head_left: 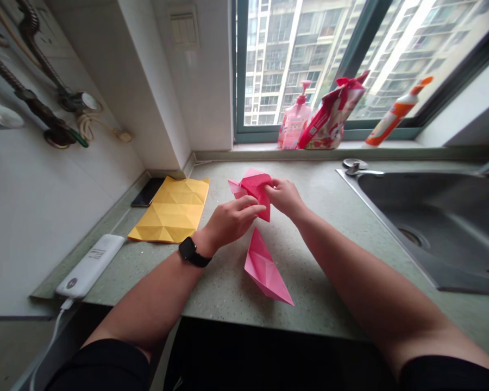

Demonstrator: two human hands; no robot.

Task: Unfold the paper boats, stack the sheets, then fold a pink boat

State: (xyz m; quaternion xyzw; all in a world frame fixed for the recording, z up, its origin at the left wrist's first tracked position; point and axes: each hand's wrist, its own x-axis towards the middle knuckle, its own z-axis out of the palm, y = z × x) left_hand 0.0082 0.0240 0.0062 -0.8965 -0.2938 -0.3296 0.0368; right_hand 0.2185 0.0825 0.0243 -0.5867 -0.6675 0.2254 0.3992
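A folded pink-red paper piece (256, 187) is held above the grey-green countertop (318, 260) by both hands. My left hand (232, 219), with a black watch on its wrist, pinches the paper's lower edge. My right hand (284, 196) grips its right side with closed fingers. Just below the hands, a second folded pink paper shape (265, 267) with a pointed tip lies on the counter. A creased yellow paper sheet (172, 210) lies flat to the left.
A dark phone (146, 191) lies behind the yellow sheet by the wall. A white power bank (90, 266) with a cable sits at the left edge. A steel sink (436, 217) is at the right. A pink pump bottle (294, 119), a red bag (333, 111) and an orange-capped bottle (397, 111) stand on the windowsill.
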